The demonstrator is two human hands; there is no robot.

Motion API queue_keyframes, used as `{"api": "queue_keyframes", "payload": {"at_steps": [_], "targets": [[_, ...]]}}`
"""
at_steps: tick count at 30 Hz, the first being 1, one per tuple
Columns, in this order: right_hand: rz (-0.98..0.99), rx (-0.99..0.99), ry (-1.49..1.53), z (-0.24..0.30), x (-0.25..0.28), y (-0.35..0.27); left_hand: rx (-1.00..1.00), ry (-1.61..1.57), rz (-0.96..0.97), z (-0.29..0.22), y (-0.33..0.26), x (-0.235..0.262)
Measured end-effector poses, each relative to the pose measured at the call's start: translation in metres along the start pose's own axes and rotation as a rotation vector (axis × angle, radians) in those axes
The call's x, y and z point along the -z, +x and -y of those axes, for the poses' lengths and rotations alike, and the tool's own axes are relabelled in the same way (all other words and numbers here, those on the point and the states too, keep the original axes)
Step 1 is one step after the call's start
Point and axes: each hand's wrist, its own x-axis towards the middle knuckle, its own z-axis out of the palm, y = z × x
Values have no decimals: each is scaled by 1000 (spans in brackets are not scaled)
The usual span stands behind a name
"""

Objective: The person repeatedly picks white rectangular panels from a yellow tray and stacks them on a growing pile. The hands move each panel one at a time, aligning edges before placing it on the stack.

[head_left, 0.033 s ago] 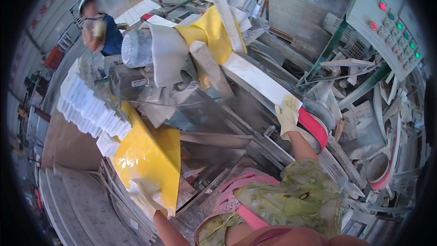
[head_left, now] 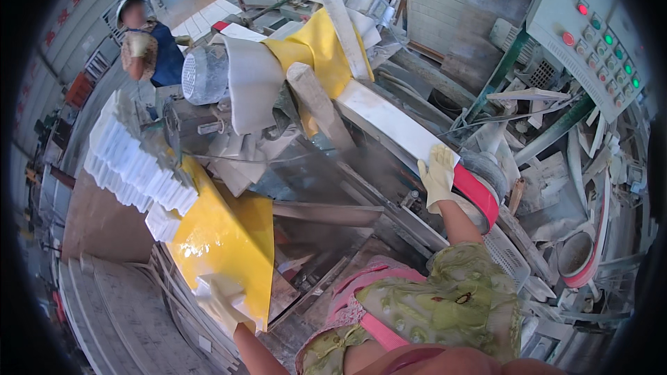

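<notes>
Slab: long white stone strip (head_left: 396,128), likely heavy, stiff, brittle. Gloved right hand (head_left: 439,179) lies flat on its near end. Gloved left hand (head_left: 221,298) grips yellow sheet (head_left: 222,236).

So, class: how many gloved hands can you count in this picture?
2 for certain. The right hand rests on the white slab; the left hand touches the yellow sheet. The far person's hands are unclear.
</notes>
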Motion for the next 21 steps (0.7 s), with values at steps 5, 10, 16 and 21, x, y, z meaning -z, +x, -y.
{"api": "queue_keyframes", "payload": {"at_steps": [5,10,16,21], "targets": [[1,-73,77,-3,-9,-5,22,38,41,20,28,0],[-73,37,-94,-4,-12,-6,-144,422,-150,69,85,21],[-77,81,-63,-15,-12,-5,-170,317,-145,74,80,23],[-125,80,-78,-15,-15,-7,-148,319,-158,54,69,15]]}}
